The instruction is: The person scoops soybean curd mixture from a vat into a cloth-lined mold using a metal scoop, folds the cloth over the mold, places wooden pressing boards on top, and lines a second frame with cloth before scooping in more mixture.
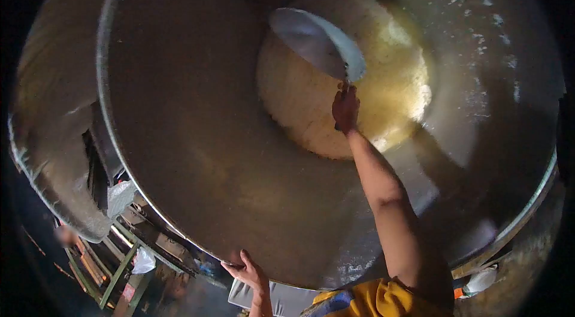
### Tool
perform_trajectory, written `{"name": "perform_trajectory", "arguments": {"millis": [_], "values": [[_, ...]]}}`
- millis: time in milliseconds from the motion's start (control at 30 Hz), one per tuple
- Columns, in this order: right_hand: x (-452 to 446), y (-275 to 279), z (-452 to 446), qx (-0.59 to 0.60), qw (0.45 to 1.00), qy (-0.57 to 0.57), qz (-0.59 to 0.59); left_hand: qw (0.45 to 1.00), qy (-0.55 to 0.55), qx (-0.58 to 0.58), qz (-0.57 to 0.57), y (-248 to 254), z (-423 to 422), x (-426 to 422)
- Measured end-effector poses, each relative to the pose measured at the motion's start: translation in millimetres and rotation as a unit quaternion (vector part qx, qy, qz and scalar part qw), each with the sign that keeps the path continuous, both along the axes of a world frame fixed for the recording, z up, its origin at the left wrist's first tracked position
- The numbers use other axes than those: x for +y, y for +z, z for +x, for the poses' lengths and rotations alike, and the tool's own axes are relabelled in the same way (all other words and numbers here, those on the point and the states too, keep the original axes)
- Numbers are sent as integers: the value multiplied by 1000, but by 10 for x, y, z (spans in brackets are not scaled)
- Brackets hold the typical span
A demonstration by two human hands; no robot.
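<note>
Vat [179, 125] cropped above, left forearm [260, 304] below

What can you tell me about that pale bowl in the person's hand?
The pale bowl looks wide, rounded and smooth, greyish white, perhaps plastic or metal. It is tilted, with a shaded greyer face and a brighter band along its upper right side. The right hand holds it at its lower edge; blur hides whether it has a handle. It is inside the large vat, above the pale contents; contact with them is unclear.

Dim light, dark floor [51, 290], wooden planks [93, 267]
</note>
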State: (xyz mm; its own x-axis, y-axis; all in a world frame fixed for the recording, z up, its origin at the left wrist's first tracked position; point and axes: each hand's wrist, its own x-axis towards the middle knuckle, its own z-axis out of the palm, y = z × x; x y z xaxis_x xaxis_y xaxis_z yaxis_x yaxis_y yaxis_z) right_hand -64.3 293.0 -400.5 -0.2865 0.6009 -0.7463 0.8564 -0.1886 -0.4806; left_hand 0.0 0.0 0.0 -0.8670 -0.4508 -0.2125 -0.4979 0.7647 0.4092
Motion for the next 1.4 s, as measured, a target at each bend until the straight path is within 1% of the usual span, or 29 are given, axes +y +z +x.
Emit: {"name": "perform_trajectory", "arguments": {"millis": [67, 100, 133, 167, 267, 367, 467, 533, 567, 600, 633, 667, 700, 733, 767, 800, 867, 933, 967, 1000, 1067, 1100, 1133, 1167, 1233, 1300, 1333, 1367, 1400], "values": [[81, 48, 83, -43, 992, 90, -71, 998, -23, 0, -65, 281, 79, 136], [324, -778, -107, -40, 988, 146, -5, 999, -14, 8, -38, -696, -59, 70], [147, -935, -7, -43, 978, 205, 5, 998, -3, 2, -66, -577, -55, 81], [174, -1117, 124, -45, 963, 263, 33, 997, 7, -3, -75, -621, -49, 101], [274, -1295, 514, 40, 928, 364, -75, 999, 34, 3, -24, -564, -20, 53], [451, -1246, 684, 0, 854, 515, -77, 998, 57, 19, -24, -557, 36, -24], [649, -1678, 1192, 3, 760, 644, -91, 997, 27, 11, -76, -577, 33, 5], [854, -1387, 1263, -84, 730, 654, -178, 997, 52, 25, -43, -610, 62, -33], [890, -1476, 1548, -103, 724, 665, -151, 997, 66, 34, -25, -616, 79, -44], [905, -1540, 1822, -121, 717, 675, -123, 998, 54, 25, -21, -611, 71, -42], [989, -1165, 1772, -167, 744, 626, -164, 999, 42, 17, -16, -599, 42, -37], [1056, -895, 1825, -189, 760, 583, -214, 999, 30, 10, -11, -595, 26, -21], [1123, -602, 1858, -213, 774, 537, -259, 999, 34, 19, -14, -614, 15, 2], [1213, -454, 2030, -214, 778, 500, -314, 999, 38, 27, -16, -635, 5, 24], [1260, -280, 2234, -193, 800, 447, -350, 998, 44, 37, -19, -605, 34, 14], [1333, -163, 2504, -170, 818, 394, -383, 998, 36, 20, 39, -616, 117, -166], [1433, 192, 2906, -122, 841, 289, -441, 996, 23, 44, 74, -586, 62, -135], [1511, 605, 3135, -95, 877, 309, -356, 992, 24, 54, 111, -566, -129, 89], [1539, 898, 3098, -115, 882, 331, -314, 992, -5, 77, 102, -485, -155, 85], [1493, 1219, 2900, -157, 886, 353, -256, 992, -5, 63, 111, -480, -170, 72], [1383, 1847, 2595, -184, 906, 325, -200, 989, -8, 67, 133, -495, -161, 19], [1323, 2030, 2454, -167, 923, 285, -199, 986, -11, 84, 142, -511, -163, 7], [1264, 2211, 2316, -147, 938, 244, -198, 964, -1, 144, 223, -547, -213, 29], [1179, 2537, 2182, -138, 940, 248, -187, 974, -17, 125, 190, -464, -172, -50], [1006, 3080, 1878, -107, 947, 258, -156, 950, -3, 209, 231, -754, -57, -200], [749, 3670, 1607, -78, 929, 336, -135, 931, 65, 197, 301, -631, 61, -291], [620, 3886, 1503, -63, 916, 376, -127, 917, 81, 223, 321, -607, 175, -392], [541, 4201, 1394, -61, 909, 400, -95, 916, 81, 248, 306, -579, 292, -460], [427, 4312, 1351, -53, 898, 428, -87, 913, 81, 274, 290, -534, 470, -617]]}}
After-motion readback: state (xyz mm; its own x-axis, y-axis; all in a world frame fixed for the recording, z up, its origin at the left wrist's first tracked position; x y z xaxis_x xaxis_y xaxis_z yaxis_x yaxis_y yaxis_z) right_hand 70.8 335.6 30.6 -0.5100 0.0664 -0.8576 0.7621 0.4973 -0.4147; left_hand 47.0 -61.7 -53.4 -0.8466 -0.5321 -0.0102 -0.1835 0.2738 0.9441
